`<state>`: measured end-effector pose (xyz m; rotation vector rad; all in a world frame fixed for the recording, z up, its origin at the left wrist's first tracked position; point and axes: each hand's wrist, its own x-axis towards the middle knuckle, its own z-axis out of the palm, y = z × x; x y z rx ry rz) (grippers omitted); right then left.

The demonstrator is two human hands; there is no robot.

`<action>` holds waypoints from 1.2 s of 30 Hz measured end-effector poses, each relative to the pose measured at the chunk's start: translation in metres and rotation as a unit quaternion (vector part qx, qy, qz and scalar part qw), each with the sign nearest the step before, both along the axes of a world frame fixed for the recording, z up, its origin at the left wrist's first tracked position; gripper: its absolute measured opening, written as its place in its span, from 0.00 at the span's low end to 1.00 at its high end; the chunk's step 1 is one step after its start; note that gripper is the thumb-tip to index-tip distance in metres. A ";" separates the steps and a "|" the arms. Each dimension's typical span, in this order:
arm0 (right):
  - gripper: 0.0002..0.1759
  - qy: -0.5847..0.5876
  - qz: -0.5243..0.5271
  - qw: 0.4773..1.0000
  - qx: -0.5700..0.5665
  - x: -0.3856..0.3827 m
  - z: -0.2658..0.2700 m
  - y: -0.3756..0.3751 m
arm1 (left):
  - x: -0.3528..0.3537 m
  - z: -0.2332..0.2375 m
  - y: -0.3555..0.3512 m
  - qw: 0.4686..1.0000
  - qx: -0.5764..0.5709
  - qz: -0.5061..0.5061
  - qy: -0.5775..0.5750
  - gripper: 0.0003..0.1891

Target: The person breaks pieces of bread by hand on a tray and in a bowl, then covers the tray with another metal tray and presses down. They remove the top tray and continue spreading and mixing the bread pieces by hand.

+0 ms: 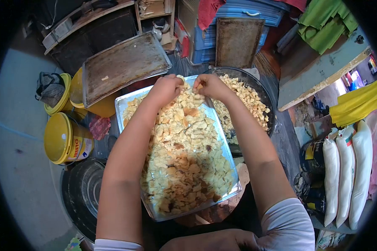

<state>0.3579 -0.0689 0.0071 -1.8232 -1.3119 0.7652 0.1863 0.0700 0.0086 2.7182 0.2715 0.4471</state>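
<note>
A silver metal tray [236, 178] tilts across my lap, covered with torn, pale and browned bread-like pieces [184, 146]. My left hand [167, 88] is at the tray's far end, its fingers bent together beside a small pale piece. Just to its right, my right hand [210, 86] has its fingertips pinched over the far right corner; what they hold is too small to make out. Beyond the tray's right edge sits a round dark basin [269, 94] with more chunky pieces [243, 98] in it, partly hidden by my right forearm.
Stained flat trays [125, 62] lie over yellow buckets [62, 138] at the left. A black tub [77, 188] stands lower left. Another tray [238, 42] leans on blue drawers [203, 56] at the back. Long white bags [347, 180] and a yellow cloth [356, 104] are at the right.
</note>
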 end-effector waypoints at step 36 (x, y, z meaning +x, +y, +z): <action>0.32 -0.220 -0.022 0.965 0.139 -0.069 -0.018 -0.036 | -0.224 0.005 -0.065 0.946 -0.136 0.290 -0.040 0.26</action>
